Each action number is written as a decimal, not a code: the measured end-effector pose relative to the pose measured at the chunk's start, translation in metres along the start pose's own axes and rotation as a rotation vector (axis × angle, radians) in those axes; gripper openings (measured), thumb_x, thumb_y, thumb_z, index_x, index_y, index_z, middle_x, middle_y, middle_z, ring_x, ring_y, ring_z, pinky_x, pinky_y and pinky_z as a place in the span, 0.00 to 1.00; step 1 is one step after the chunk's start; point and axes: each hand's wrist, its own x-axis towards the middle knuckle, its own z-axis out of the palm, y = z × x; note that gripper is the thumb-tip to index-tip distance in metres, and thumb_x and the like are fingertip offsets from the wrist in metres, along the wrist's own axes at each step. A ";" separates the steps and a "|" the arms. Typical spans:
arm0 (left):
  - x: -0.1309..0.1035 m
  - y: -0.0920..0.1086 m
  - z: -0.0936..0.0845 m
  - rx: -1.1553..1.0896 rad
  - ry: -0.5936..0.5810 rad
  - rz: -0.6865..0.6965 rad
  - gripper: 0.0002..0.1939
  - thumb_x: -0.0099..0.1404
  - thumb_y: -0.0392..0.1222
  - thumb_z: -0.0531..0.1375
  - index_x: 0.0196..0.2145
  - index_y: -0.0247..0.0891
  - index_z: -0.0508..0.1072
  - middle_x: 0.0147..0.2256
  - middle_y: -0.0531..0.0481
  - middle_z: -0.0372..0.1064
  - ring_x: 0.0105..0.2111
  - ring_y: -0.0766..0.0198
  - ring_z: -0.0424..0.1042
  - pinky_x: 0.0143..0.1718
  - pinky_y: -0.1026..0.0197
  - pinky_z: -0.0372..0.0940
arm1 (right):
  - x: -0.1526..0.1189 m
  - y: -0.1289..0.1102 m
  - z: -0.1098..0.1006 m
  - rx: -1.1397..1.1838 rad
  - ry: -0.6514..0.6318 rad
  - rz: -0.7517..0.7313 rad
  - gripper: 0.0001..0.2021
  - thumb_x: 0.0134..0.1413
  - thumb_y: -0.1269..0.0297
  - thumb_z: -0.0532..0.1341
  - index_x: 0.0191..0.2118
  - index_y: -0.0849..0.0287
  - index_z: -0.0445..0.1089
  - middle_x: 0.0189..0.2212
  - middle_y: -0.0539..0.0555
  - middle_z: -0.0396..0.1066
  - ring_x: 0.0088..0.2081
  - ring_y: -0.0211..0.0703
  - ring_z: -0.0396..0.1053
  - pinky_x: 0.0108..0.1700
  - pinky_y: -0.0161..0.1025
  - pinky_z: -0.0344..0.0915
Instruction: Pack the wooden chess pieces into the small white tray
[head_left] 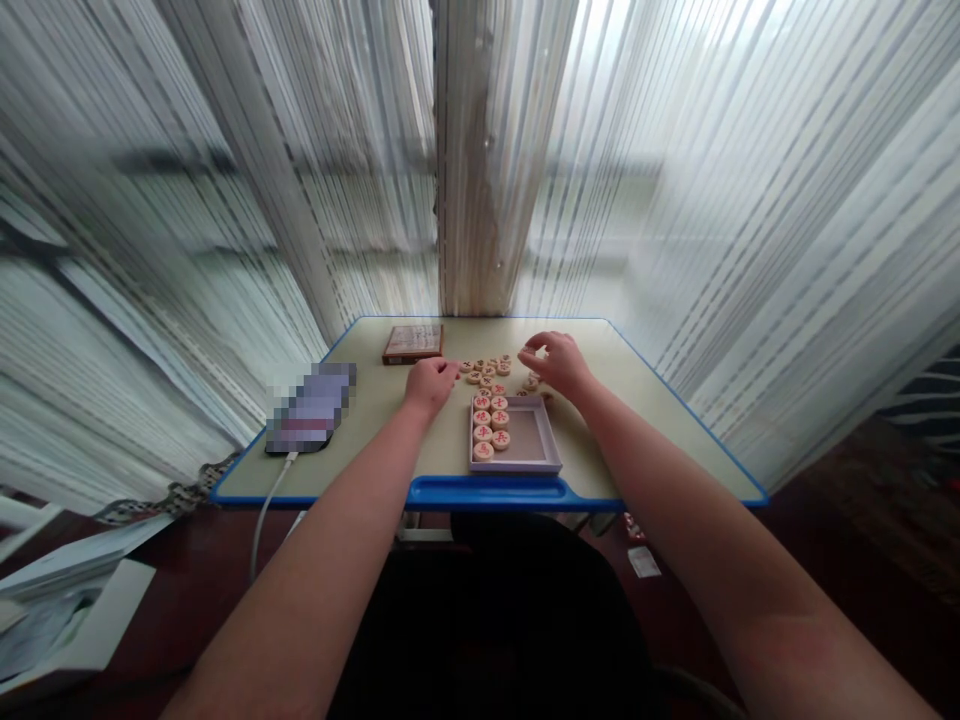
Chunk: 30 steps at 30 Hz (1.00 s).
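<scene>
On the table, a shallow white box (555,440) holds several round wooden pieces (483,452) with red characters, set in two columns on its left side. Loose round pieces (486,370) lie scattered behind the box. My right hand (559,362) is above the right end of the loose pieces, its thumb and forefinger pinched on a round piece (527,353). Left of the loose pieces, my left hand (433,385) rests with its fingers curled together; whatever they hold, if anything, is too small to make out.
A brown flat box (414,342) lies at the back left of the blue-edged table (360,470). A phone (311,408) with a white cable (264,510) is at the left. Curtains (480,150) hang behind. An open white box (97,620) stands at lower left.
</scene>
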 end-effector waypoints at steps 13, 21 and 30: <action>-0.001 -0.001 0.000 -0.052 0.017 -0.040 0.17 0.56 0.49 0.54 0.19 0.35 0.72 0.16 0.51 0.66 0.20 0.66 0.63 0.24 0.64 0.55 | -0.010 -0.016 -0.017 0.628 -0.023 0.254 0.14 0.44 0.55 0.64 0.32 0.61 0.71 0.18 0.48 0.67 0.19 0.35 0.66 0.21 0.32 0.63; 0.000 -0.002 0.000 -0.048 0.020 -0.036 0.16 0.56 0.48 0.54 0.19 0.35 0.72 0.16 0.52 0.66 0.20 0.66 0.63 0.24 0.64 0.55 | -0.050 -0.054 -0.057 0.859 -0.225 0.138 0.17 0.42 0.57 0.66 0.39 0.61 0.71 0.28 0.53 0.72 0.25 0.35 0.67 0.25 0.35 0.66; 0.001 -0.002 0.001 -0.016 -0.002 -0.018 0.17 0.56 0.48 0.54 0.19 0.35 0.73 0.17 0.51 0.67 0.21 0.66 0.64 0.26 0.64 0.55 | -0.114 -0.069 -0.042 0.223 -0.193 -0.220 0.05 0.47 0.65 0.64 0.33 0.57 0.72 0.27 0.51 0.73 0.31 0.39 0.65 0.38 0.39 0.64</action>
